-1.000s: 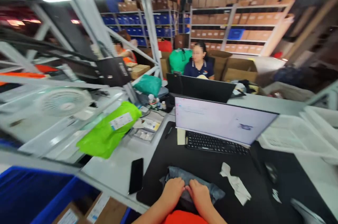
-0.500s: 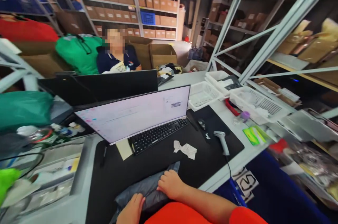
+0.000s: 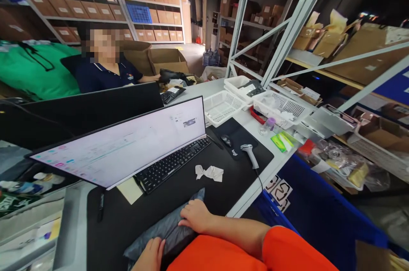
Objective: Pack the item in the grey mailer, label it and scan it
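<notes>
A dark grey plastic mailing bag (image 3: 169, 230) lies crumpled at the near edge of the black desk mat (image 3: 118, 237), close against my body. My left hand (image 3: 151, 255) rests on its near left part, fingers curled onto the plastic. Farther right, my right hand (image 3: 195, 216) grips the bag near its right end with bent fingers. Both thumbs and the underside of the bag are hidden. Just beyond my right hand is a crumpled piece of white paper (image 3: 209, 173).
Past the bag stand a keyboard (image 3: 174, 162) and a lit monitor (image 3: 128, 143). A barcode scanner (image 3: 249, 155) and mouse (image 3: 226, 140) lie to the right. White baskets (image 3: 223, 107) line the far right edge. A blue bin (image 3: 319, 203) is below. Another person (image 3: 108, 75) sits opposite.
My view has turned to the right, so the desk things appear farther left. Both hands stay on the bag. The person opposite now reaches an arm toward dark packages.
</notes>
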Tool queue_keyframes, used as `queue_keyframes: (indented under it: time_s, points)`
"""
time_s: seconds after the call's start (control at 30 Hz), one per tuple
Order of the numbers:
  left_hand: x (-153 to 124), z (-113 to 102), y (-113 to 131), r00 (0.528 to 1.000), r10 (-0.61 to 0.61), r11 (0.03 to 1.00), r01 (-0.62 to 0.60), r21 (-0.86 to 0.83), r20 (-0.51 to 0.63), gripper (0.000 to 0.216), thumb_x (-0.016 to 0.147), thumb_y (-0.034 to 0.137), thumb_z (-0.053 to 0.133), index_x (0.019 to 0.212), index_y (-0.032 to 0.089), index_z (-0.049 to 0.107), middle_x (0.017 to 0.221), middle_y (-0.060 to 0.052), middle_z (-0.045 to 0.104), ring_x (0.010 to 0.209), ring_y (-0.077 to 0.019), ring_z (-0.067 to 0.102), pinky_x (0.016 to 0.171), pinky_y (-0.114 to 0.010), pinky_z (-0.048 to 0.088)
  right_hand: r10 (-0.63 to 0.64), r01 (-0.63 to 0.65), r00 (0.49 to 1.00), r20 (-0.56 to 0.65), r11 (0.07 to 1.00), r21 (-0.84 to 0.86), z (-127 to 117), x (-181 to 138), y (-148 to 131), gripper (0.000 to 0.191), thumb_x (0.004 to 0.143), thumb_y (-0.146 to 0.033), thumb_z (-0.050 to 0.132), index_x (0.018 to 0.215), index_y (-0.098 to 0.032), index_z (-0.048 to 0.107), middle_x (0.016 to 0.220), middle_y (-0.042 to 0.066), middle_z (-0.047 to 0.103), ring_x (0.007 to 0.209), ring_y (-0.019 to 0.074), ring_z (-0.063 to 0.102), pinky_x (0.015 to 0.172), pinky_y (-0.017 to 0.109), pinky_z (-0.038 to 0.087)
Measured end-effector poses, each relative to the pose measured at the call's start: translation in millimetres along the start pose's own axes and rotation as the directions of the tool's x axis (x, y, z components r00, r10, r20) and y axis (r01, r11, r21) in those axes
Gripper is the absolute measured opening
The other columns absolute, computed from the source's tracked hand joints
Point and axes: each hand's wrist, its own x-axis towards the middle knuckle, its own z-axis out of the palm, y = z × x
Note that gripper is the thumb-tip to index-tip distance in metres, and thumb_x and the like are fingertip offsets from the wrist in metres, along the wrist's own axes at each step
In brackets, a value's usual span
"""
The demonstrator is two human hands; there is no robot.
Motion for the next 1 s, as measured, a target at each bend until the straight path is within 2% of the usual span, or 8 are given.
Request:
queue_keyframes:
  time_s: [0.1,0.23,0.53,0.7,0.77,0.87,0.93,1.0]
  points:
    - [-1,-3,1,1.000,0.017,1.000,-0.017,-0.004,-0.022,0.029,0.101,0.033,0.035,0.101,0.026,0.063,0.109,-0.004,0.073,0.107,-0.0210,0.071,0.093,-0.030,0.053,0.073,-0.072,0.997,-0.027,0.997,0.041,-3,-2,1,0.046,0.097,-0.064,0.055,0.099,-0.019,0.067,0.092,0.003,0.074,0.088,0.0192,0.063,0.066,0.032,0.036]
    - [-1,-7,5,1.000,0.017,1.000,-0.017,0.018,-0.007,0.031,0.101,0.031,0.032,0.105,0.026,0.063,0.112,-0.004,0.072,0.107,-0.0212,0.070,0.091,-0.030,0.054,0.051,-0.049,0.998,-0.022,0.995,0.088,-7,-8,5,0.043,0.098,-0.060,0.057,0.091,-0.019,0.067,0.089,0.003,0.072,0.084,0.0174,0.060,0.068,0.030,0.036]
    - [-3,-12,8,0.999,0.040,0.994,-0.039,0.100,-0.012,0.031,0.104,0.033,0.034,0.101,0.024,0.064,0.113,-0.005,0.072,0.093,-0.0205,0.073,0.073,-0.027,0.052,0.242,-0.188,0.960,-0.142,0.931,0.314,-1,-34,2,0.013,0.097,-0.029,0.068,0.096,-0.018,0.075,0.104,0.006,0.070,0.098,0.0159,0.062,0.085,0.026,0.047]
    - [0,-16,10,0.998,0.064,0.995,-0.062,0.084,-0.024,0.033,0.104,0.033,0.034,0.090,0.024,0.062,0.103,-0.004,0.072,0.091,-0.0200,0.072,0.075,-0.027,0.051,0.241,-0.220,0.964,-0.110,0.959,0.179,-9,-44,-11,0.025,0.102,-0.022,0.053,0.116,-0.019,0.074,0.124,0.009,0.070,0.111,0.0184,0.063,0.094,0.029,0.050]
    - [2,-17,9,0.997,0.074,0.994,-0.074,0.076,-0.004,0.034,0.104,0.033,0.033,0.089,0.024,0.062,0.103,-0.004,0.073,0.092,-0.0199,0.072,0.075,-0.027,0.051,0.199,-0.184,0.969,-0.147,0.977,0.108,-16,-48,-20,0.034,0.102,-0.025,0.052,0.131,-0.016,0.067,0.142,0.012,0.063,0.126,0.0207,0.058,0.107,0.034,0.047]
    - [4,-16,6,0.995,0.093,0.993,-0.095,0.065,0.020,0.037,0.105,0.032,0.030,0.092,0.023,0.063,0.106,-0.005,0.073,0.096,-0.0205,0.072,0.076,-0.028,0.052,-0.010,0.014,0.984,-0.180,1.000,0.022,-24,-49,-34,0.053,0.103,-0.039,0.054,0.152,-0.018,0.050,0.160,0.012,0.046,0.148,0.0224,0.039,0.125,0.044,0.029]
    - [4,-15,5,0.996,0.087,0.994,-0.088,0.058,0.016,0.039,0.106,0.033,0.028,0.100,0.023,0.065,0.113,-0.007,0.073,0.100,-0.0220,0.072,0.077,-0.029,0.052,-0.157,0.157,0.980,-0.123,0.988,-0.012,-26,-45,-40,0.061,0.103,-0.049,0.054,0.157,-0.023,0.043,0.167,0.007,0.036,0.157,0.0228,0.023,0.129,0.050,0.018]
    - [1,-14,6,0.997,0.075,0.996,-0.074,0.053,-0.001,0.040,0.107,0.032,0.027,0.113,0.021,0.065,0.121,-0.010,0.071,0.104,-0.0232,0.072,0.079,-0.030,0.053,-0.205,0.205,0.977,-0.052,0.979,-0.002,-25,-39,-42,0.069,0.101,-0.057,0.053,0.160,-0.026,0.038,0.170,0.005,0.029,0.160,0.0246,0.012,0.130,0.054,0.010]
